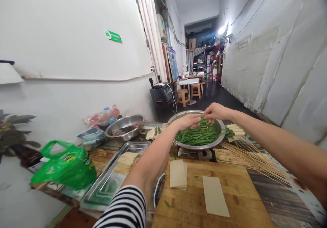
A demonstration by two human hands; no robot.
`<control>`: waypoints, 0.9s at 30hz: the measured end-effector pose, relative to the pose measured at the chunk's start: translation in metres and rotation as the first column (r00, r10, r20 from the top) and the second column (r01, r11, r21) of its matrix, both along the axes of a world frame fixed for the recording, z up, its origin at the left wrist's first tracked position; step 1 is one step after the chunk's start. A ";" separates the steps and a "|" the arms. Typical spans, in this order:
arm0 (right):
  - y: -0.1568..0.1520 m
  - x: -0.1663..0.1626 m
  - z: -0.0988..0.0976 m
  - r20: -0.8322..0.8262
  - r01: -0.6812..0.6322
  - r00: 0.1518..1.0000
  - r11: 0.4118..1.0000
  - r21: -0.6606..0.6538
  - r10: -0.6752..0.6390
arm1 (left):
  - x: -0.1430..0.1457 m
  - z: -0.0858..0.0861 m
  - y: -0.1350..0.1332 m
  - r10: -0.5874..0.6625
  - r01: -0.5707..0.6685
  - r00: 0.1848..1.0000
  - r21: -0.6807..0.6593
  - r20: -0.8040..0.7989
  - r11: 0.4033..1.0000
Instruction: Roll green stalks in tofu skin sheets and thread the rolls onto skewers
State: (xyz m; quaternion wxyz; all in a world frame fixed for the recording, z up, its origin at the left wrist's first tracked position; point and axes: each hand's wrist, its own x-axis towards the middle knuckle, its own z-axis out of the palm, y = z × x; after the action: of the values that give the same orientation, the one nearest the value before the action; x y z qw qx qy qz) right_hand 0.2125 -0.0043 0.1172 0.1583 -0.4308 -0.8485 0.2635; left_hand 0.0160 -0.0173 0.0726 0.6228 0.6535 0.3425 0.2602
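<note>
A large steel bowl (220,140) full of long green chives (196,136) stands behind the cutting board. Both of my hands are above it. My right hand (216,112) pinches chive stalks at the bowl's far rim. Beside it, my left hand (189,121) has its fingers drawn together around chives, partly hidden by the hand itself. On the wooden cutting board (189,204) lie a small stack of pale tofu sheets (177,174) and a single tofu sheet (216,196). Small green bits are scattered on the board.
Bamboo skewers (258,158) lie right of the bowl, near pale rolls with greens (235,131). On the left are a metal tray (99,183) with stacked sheets (127,161), a steel basin (125,127) and a green plastic bag (63,166). Stools (183,97) stand farther back.
</note>
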 end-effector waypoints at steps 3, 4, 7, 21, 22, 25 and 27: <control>-0.003 0.002 0.002 -0.107 -0.004 0.994 0.998 -0.060 -0.002 | -0.002 0.001 -0.003 -0.054 0.060 0.996 -0.084 0.063 0.995; -0.004 0.002 0.002 -0.147 -0.002 0.989 0.997 -0.081 -0.010 | -0.001 0.001 -0.004 -0.055 0.066 0.994 -0.114 0.092 0.991; -0.004 0.003 0.001 -0.230 -0.013 0.973 0.992 -0.127 -0.017 | 0.001 0.001 -0.007 -0.042 0.069 0.987 -0.178 0.153 0.982; -0.005 0.009 0.000 -0.150 0.032 0.988 0.997 -0.074 -0.043 | 0.016 0.009 -0.012 0.035 -0.026 0.999 -0.254 0.030 0.967; -0.006 0.009 -0.001 -0.159 0.037 0.986 0.996 -0.077 -0.048 | 0.016 0.009 -0.013 0.028 -0.016 0.999 -0.281 0.039 0.960; -0.010 0.010 -0.004 -0.230 0.041 0.971 0.994 -0.104 -0.064 | 0.015 0.010 -0.016 -0.013 0.044 0.995 -0.336 0.095 0.941; -0.011 0.011 -0.006 -0.274 0.040 0.959 0.993 -0.114 -0.070 | 0.015 0.012 -0.016 -0.031 0.071 0.992 -0.346 0.121 0.935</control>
State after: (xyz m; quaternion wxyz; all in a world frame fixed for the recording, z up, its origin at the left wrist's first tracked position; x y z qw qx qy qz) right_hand 0.2238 -0.0155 0.1111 0.2598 -0.4209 -0.7901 0.3620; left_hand 0.0314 -0.0336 0.0846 0.7540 0.5252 0.3303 0.2156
